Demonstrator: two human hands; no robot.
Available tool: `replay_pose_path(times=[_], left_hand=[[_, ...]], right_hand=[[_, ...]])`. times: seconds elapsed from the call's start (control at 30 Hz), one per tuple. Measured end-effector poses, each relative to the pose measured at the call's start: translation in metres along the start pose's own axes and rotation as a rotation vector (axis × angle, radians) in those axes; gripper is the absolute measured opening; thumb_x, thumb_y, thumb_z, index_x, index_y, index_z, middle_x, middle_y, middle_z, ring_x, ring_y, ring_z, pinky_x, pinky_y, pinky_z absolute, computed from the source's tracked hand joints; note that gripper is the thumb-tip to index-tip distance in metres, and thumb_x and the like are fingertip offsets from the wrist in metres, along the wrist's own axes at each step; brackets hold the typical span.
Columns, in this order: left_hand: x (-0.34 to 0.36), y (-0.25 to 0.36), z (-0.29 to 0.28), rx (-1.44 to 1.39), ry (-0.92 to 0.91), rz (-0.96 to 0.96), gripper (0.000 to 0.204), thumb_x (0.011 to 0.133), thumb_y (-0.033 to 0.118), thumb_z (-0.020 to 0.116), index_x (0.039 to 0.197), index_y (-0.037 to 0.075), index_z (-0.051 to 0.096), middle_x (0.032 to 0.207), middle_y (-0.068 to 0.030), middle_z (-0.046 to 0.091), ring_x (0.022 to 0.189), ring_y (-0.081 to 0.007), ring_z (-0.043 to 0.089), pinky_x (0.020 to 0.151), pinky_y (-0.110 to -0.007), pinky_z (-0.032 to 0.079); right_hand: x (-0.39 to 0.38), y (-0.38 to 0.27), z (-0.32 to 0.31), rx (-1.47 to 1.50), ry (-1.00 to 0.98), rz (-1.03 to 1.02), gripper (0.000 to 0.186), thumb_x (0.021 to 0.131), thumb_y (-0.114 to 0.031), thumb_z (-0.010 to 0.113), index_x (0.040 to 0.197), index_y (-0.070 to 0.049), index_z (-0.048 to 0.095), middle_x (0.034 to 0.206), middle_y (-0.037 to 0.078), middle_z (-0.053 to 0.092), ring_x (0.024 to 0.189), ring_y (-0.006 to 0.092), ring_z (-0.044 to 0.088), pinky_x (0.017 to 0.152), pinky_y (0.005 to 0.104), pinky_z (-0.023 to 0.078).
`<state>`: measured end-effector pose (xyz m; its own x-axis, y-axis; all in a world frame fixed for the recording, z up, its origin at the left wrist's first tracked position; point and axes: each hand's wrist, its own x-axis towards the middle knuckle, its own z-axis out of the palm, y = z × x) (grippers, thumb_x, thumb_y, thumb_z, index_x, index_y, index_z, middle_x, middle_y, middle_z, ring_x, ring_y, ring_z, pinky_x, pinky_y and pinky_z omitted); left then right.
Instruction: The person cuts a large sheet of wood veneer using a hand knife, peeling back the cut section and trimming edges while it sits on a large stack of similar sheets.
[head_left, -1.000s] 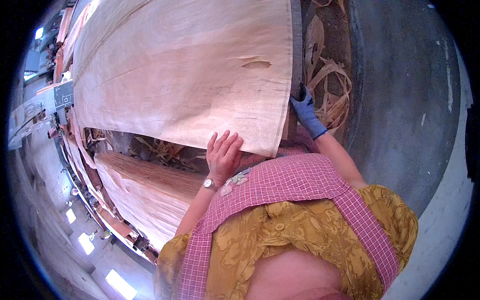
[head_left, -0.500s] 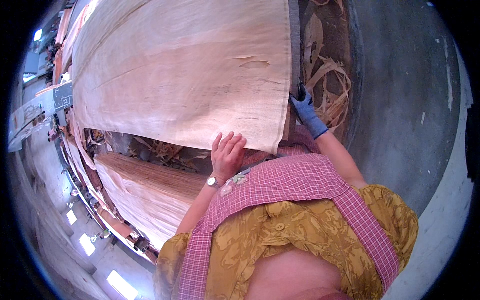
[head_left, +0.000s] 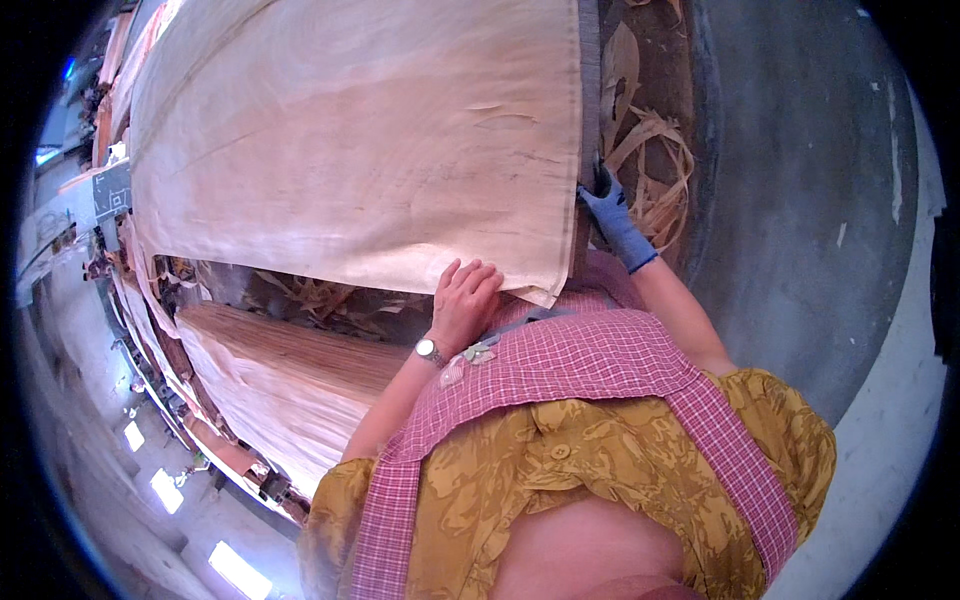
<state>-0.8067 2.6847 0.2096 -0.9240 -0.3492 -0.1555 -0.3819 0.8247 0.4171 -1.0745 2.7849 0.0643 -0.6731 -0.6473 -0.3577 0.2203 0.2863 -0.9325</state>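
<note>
A broad pale wood veneer sheet (head_left: 380, 140) lies in front of me on a stack, its near right corner slightly creased and curled. My left hand (head_left: 466, 298), bare and wearing a wristwatch (head_left: 427, 349), rests on the sheet's near edge. Its fingers are stretched out on the top face; the thumb is hidden. At the sheet's right edge is my right hand (head_left: 612, 212), in a blue glove with dark fingertips. Its thumb and forefinger are spread apart, the thumb tip against the edge. The other fingers are partly hidden.
A second veneer stack (head_left: 290, 350) stands to the near left, with torn scraps (head_left: 320, 298) in the gap between. Curled veneer strips (head_left: 655, 150) lie along the right side, beside the grey floor (head_left: 790, 200). A dark board with chalk marks (head_left: 112, 190) stands at far left.
My left hand has shifted slightly right along the near edge, its fingers closer together. The sheet's near right corner has creased and curled up. My right hand has barely moved.
</note>
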Motion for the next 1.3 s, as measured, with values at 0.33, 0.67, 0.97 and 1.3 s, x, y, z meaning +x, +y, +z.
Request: replay_pose_path(times=[0.33, 0.67, 0.97, 1.3], left_hand=[[0.004, -0.005, -0.008, -0.096, -0.172, 0.018, 0.045, 0.073, 0.013, 0.062, 0.118, 0.013, 0.058, 0.123, -0.0075, 0.057, 0.12, -0.0262, 0.05, 0.108, -0.049, 0.03], [0.01, -0.004, -0.007, -0.152, -0.14, 0.02, 0.047, 0.073, 0.012, 0.06, 0.12, 0.012, 0.058, 0.126, -0.0091, 0.055, 0.123, -0.0276, 0.048, 0.107, -0.048, 0.03], [0.014, -0.004, -0.005, -0.134, -0.148, 0.028, 0.048, 0.074, 0.016, 0.062, 0.121, 0.012, 0.057, 0.126, -0.0087, 0.055, 0.123, -0.0268, 0.048, 0.107, -0.048, 0.03], [0.014, -0.006, -0.002, -0.121, -0.18, 0.002, 0.049, 0.076, 0.022, 0.064, 0.123, 0.011, 0.056, 0.127, -0.0084, 0.054, 0.122, -0.0256, 0.048, 0.107, -0.048, 0.03]], right_hand=[[-0.01, -0.015, 0.0, 0.113, -0.002, 0.047, 0.053, 0.08, -0.009, 0.072, 0.126, 0.003, 0.051, 0.119, 0.01, 0.061, 0.105, 0.0166, 0.058, 0.095, 0.029, 0.045], [-0.013, -0.02, 0.0, 0.129, 0.03, 0.115, 0.045, 0.078, -0.009, 0.071, 0.12, 0.001, 0.056, 0.112, 0.008, 0.063, 0.098, 0.0175, 0.059, 0.089, 0.0295, 0.047], [-0.009, -0.01, 0.003, -0.024, 0.083, 0.122, 0.058, 0.075, -0.014, 0.076, 0.125, 0.003, 0.052, 0.121, 0.013, 0.06, 0.107, 0.0214, 0.057, 0.096, 0.0323, 0.044], [-0.013, -0.011, 0.0, 0.056, 0.077, 0.177, 0.059, 0.076, -0.016, 0.077, 0.125, 0.003, 0.051, 0.123, 0.013, 0.058, 0.111, 0.0226, 0.055, 0.099, 0.0325, 0.042]])
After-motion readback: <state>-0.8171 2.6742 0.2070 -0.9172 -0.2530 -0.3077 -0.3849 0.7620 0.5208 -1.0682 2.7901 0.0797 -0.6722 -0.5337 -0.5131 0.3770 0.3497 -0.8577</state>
